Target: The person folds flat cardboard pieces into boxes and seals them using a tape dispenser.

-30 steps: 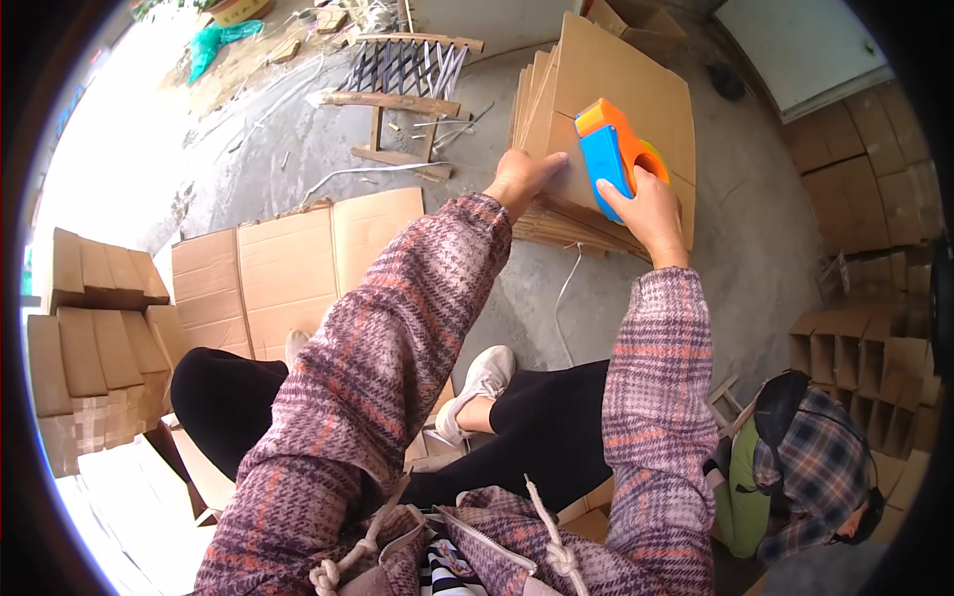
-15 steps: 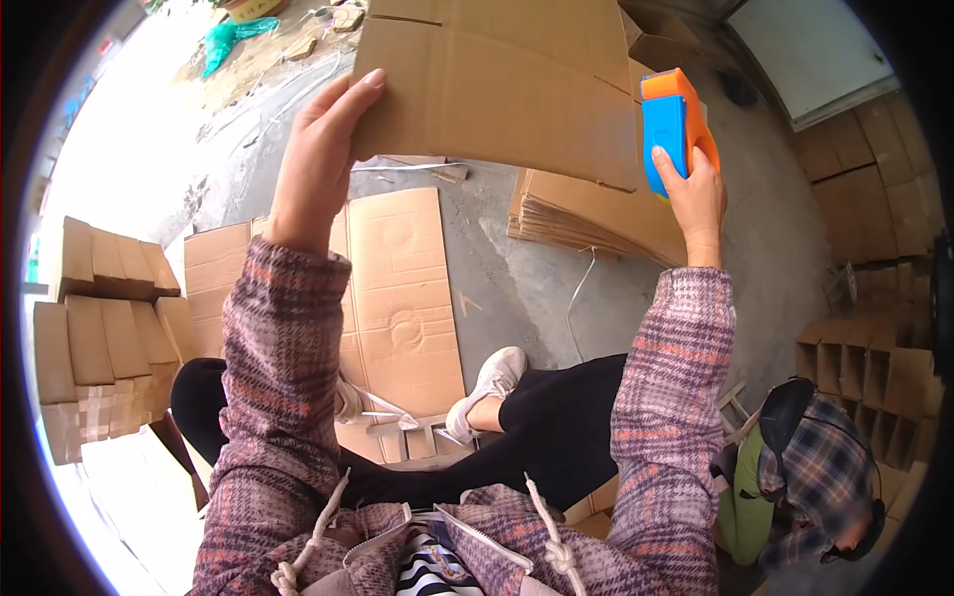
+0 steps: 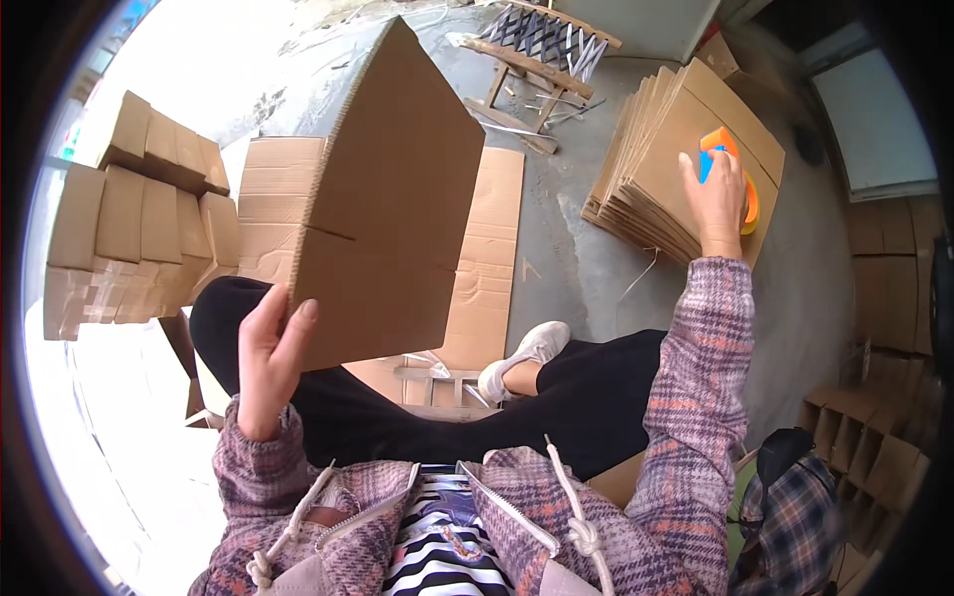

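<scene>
Left hand [image 3: 268,363]: cardboard piece [image 3: 397,214] is gripped by its edge
Right hand [image 3: 717,196]: orange-and-blue tape dispenser [image 3: 719,142] is grasped, pretty much over the cardboard stack [image 3: 661,149]

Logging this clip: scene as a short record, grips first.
left grip: holds cardboard piece by its lower left edge
right grip: holds orange-and-blue tape dispenser
under dispenser: cardboard stack; contact unclear
floor: creased cardboard sheet
far side: strapped wooden frame
left: stacked brown boxes
lower right: co-worker in plaid
</scene>
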Demonstrator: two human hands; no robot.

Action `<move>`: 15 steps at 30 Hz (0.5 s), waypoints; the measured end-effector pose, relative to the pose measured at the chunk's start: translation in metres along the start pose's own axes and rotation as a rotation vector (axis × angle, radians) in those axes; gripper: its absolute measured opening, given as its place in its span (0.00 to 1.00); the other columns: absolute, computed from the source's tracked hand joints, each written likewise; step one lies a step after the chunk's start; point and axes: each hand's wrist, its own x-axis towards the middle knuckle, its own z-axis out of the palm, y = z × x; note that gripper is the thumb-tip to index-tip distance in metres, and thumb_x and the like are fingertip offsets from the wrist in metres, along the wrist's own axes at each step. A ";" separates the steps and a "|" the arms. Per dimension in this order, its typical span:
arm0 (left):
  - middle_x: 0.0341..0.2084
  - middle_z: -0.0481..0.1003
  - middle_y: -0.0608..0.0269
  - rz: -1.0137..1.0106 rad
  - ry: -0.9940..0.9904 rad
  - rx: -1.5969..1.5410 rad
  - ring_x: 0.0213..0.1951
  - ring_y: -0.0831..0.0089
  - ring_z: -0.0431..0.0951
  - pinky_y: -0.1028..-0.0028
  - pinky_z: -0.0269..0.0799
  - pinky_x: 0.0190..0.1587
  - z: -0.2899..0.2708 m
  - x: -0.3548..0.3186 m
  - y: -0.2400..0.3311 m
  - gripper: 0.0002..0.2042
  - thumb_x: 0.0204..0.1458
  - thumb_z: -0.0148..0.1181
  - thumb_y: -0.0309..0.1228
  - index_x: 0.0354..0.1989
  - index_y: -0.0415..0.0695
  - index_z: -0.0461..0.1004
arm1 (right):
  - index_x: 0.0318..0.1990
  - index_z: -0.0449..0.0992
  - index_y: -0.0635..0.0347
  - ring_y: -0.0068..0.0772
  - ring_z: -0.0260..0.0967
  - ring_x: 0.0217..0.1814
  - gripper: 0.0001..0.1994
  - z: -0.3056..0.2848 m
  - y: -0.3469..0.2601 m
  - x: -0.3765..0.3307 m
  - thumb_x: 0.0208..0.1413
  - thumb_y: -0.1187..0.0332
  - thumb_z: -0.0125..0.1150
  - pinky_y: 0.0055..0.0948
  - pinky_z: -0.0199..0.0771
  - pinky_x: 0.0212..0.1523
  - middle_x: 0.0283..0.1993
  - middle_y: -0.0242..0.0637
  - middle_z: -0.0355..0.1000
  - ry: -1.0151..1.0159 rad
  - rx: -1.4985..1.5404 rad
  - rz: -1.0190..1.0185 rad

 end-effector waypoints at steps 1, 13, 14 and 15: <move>0.16 0.63 0.65 0.025 -0.020 0.112 0.21 0.77 0.64 0.76 0.59 0.24 0.023 0.012 -0.013 0.09 0.55 0.53 0.29 0.32 0.34 0.67 | 0.42 0.70 0.69 0.50 0.67 0.47 0.23 -0.010 -0.040 -0.005 0.53 0.53 0.57 0.40 0.67 0.48 0.45 0.51 0.69 -0.009 0.190 -0.040; 0.40 0.68 0.44 0.057 -0.202 0.435 0.39 0.47 0.72 0.56 0.68 0.38 0.152 0.029 -0.119 0.17 0.57 0.47 0.42 0.44 0.39 0.63 | 0.58 0.59 0.72 0.41 0.61 0.59 0.43 0.126 -0.229 -0.160 0.49 0.38 0.54 0.33 0.63 0.56 0.58 0.54 0.61 -0.929 1.211 0.388; 0.44 0.67 0.44 0.070 -0.236 0.411 0.42 0.47 0.71 0.56 0.68 0.41 0.150 0.032 -0.116 0.20 0.58 0.45 0.44 0.48 0.39 0.63 | 0.58 0.58 0.75 0.42 0.59 0.61 0.43 0.124 -0.233 -0.157 0.49 0.39 0.56 0.34 0.57 0.61 0.58 0.55 0.61 -0.961 1.250 0.416; 0.44 0.67 0.44 0.058 -0.233 0.410 0.42 0.47 0.71 0.56 0.68 0.41 0.151 0.035 -0.122 0.20 0.58 0.45 0.44 0.48 0.39 0.63 | 0.58 0.58 0.75 0.42 0.59 0.61 0.43 0.121 -0.237 -0.156 0.49 0.39 0.56 0.34 0.57 0.61 0.58 0.55 0.61 -0.973 1.249 0.412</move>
